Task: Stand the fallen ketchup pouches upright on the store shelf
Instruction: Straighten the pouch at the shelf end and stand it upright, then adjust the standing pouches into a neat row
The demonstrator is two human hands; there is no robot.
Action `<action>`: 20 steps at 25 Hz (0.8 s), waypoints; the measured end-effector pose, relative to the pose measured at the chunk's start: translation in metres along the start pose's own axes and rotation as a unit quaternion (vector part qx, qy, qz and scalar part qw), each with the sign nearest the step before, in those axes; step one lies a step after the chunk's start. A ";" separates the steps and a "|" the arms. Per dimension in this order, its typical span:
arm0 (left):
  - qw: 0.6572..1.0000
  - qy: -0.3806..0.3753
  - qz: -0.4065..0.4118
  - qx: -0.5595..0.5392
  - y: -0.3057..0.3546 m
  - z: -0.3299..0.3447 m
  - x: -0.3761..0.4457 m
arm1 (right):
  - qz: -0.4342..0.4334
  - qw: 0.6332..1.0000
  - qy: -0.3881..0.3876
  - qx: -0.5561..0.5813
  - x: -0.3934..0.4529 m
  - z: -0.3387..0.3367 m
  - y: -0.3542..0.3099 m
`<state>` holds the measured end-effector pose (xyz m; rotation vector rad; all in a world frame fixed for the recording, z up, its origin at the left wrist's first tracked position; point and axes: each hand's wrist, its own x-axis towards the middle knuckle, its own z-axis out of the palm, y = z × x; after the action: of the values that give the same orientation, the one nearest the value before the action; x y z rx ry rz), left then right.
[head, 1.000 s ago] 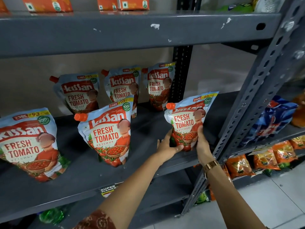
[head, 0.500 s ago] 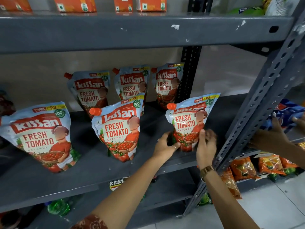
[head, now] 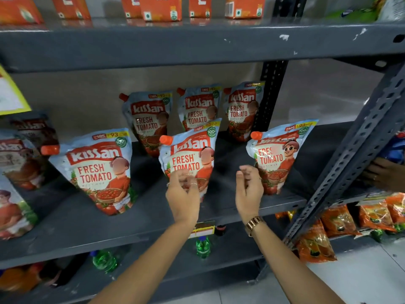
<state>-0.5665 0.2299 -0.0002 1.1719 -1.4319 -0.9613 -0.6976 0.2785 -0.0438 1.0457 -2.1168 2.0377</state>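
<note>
Several light-blue ketchup pouches with orange caps stand upright on the grey middle shelf (head: 76, 224). The front row holds a left pouch (head: 98, 170), a middle pouch (head: 188, 154) and a right pouch (head: 278, 156). Three more pouches (head: 149, 121) stand at the back. My left hand (head: 183, 194) hovers open in front of the middle pouch's lower part, fingers curled loosely. My right hand (head: 248, 189), with a gold watch on the wrist, is open just left of the right pouch and holds nothing.
Orange cartons (head: 160, 7) line the upper shelf. A perforated grey upright (head: 350, 154) slants at the right. Another person's hand (head: 381, 174) reaches in beyond it. Orange snack packs (head: 337, 220) and green bottles (head: 202, 246) sit lower down. Darker pouches (head: 24, 159) stand at the far left.
Both hands have let go of the right pouch and moved left; the left hand is now in front of the middle pouch. The view has shifted left.
</note>
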 end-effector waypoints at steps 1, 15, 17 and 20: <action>1.000 0.007 -0.002 0.013 -0.004 -0.009 0.006 | 0.020 0.999 -0.028 -0.002 -0.003 0.008 -0.003; 0.945 -0.294 -0.111 0.095 -0.040 -0.039 0.028 | 0.261 0.921 -0.266 0.116 -0.011 0.050 -0.019; 0.945 -0.289 -0.110 0.103 -0.039 -0.036 0.025 | 0.250 0.924 -0.262 0.119 -0.011 0.048 -0.016; 0.943 -0.293 -0.105 0.113 -0.039 -0.029 0.023 | 0.248 0.930 -0.249 0.104 -0.011 0.039 -0.011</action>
<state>-0.5315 0.2001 -0.0277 1.2849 -1.9560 -1.4041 -0.6676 0.2491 -0.0450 1.2737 -2.6874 2.4739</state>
